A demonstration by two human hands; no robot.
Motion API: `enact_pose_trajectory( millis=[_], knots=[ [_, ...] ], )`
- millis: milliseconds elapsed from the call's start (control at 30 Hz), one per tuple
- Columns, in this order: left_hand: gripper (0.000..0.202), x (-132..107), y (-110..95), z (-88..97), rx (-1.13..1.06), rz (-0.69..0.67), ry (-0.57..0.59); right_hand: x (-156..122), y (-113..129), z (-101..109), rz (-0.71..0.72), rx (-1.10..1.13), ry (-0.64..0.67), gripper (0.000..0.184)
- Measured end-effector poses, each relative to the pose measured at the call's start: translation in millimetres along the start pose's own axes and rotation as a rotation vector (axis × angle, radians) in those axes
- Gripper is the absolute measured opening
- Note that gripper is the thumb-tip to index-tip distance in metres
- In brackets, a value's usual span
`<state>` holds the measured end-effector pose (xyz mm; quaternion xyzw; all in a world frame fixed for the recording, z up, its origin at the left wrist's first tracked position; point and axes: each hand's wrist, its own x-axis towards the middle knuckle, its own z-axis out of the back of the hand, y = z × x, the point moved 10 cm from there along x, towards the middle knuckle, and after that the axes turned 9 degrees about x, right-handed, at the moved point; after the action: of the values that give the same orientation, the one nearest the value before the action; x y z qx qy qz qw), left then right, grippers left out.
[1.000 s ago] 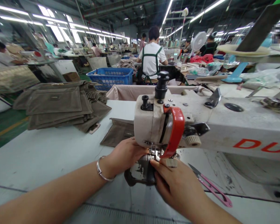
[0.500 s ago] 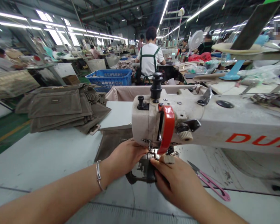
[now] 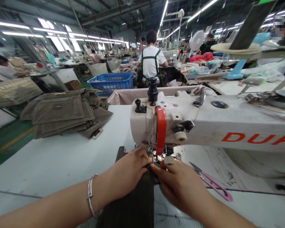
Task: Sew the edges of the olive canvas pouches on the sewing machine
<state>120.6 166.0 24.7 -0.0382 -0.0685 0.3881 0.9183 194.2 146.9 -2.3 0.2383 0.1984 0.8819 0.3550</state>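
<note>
A dark brown-grey fabric piece [image 3: 135,205] lies under the head of a white sewing machine [image 3: 142,123] and hangs toward me past the table's front area. My left hand [image 3: 130,169], with a silver bangle at the wrist, pinches the fabric just left of the presser foot. On the other side, my right hand [image 3: 180,180] has its thumb and fingers closed at the fabric's right edge, close to the needle area. Both sets of fingertips nearly meet there. The needle is largely hidden behind the red guard [image 3: 161,131] and the fingers.
Pink-handled thread snips [image 3: 215,185] lie right of my right hand. Stacked brown-grey fabric pieces [image 3: 59,110] sit at the table's left. Beyond are a pinkish cloth-lined bin [image 3: 125,95], a blue crate [image 3: 111,83] and a co-worker [image 3: 152,60] facing away.
The fabric piece has turned: its large part lay behind my left hand and now stretches toward me. My left hand has shifted slightly nearer, and the view has moved a little.
</note>
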Motion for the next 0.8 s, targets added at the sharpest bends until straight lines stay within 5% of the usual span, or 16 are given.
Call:
enact_pose_trajectory(
  millis=[233,400,467,533,633,733,800],
  knots=[
    [0.033,-14.3,1.3,-5.4,0.079,0.018,-0.091,-0.3,-0.5,-7.0,-0.048,-0.033,0.073,0.039],
    [0.042,-70.6,55.8,16.5,0.183,0.528,-0.169,-2.6,-2.0,3.5,-0.057,0.052,-0.035,0.028],
    [0.039,-97.1,72.6,11.0,0.124,0.676,-0.149,-2.8,0.9,7.6,-0.076,0.117,-0.054,0.023],
    [0.032,-114.8,84.8,-2.3,-0.114,0.786,-0.148,-2.9,2.7,7.0,-0.154,0.236,-0.057,0.019],
    [0.041,-122.5,89.7,-32.1,-0.809,0.908,-0.208,-9.3,-4.9,-10.9,-0.44,0.698,-0.114,0.008],
    [0.06,-115.4,70.7,-57.8,-1.417,0.948,-0.173,-21.8,-5.2,-47.3,-0.704,1.334,-0.248,0.023],
    [0.053,-114.9,58.3,-61.3,-1.54,0.916,-0.114,-26.1,2.3,-63.4,-0.74,1.57,-0.298,0.032]
  ],
)
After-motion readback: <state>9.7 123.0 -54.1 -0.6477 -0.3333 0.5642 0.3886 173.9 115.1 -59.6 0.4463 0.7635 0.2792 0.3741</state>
